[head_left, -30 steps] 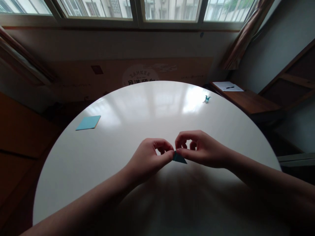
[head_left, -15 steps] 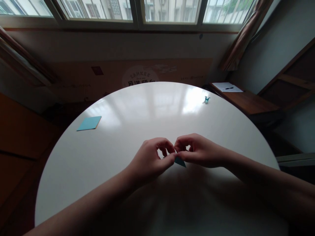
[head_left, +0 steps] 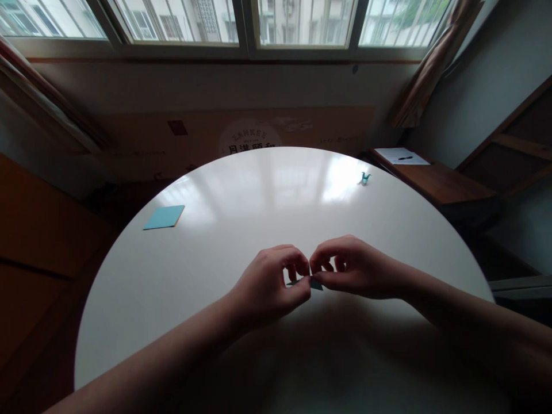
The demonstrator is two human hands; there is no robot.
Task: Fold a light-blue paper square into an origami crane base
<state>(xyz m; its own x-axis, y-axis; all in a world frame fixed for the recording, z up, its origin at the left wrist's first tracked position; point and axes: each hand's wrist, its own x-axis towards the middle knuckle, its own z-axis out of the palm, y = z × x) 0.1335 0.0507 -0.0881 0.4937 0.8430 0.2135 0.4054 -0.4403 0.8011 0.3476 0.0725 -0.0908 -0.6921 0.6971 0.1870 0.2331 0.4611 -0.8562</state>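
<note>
A small piece of folded teal paper [head_left: 317, 284] is pinched between my two hands, just above the white table. My left hand [head_left: 276, 282] is closed on its left part, thumb and forefinger together. From the other side, my right hand [head_left: 349, 267] grips it with the thumb and bent fingers. The fingertips of both hands nearly meet over the paper and hide most of it; one dark corner shows below them and a sliver shows inside the left hand's curl.
The round white table [head_left: 241, 207] bears a stack of light blue square paper [head_left: 164, 217] at the left and a small blue folded paper bird [head_left: 364, 178] at the far right. Beyond it, a wooden side table [head_left: 452, 184] holds white sheets [head_left: 394, 156] and a pen [head_left: 405, 158].
The folded paper has turned in my fingers, so less of its corner shows below them. My right fingers have loosened and lifted slightly. The whole view has shifted a little.
</note>
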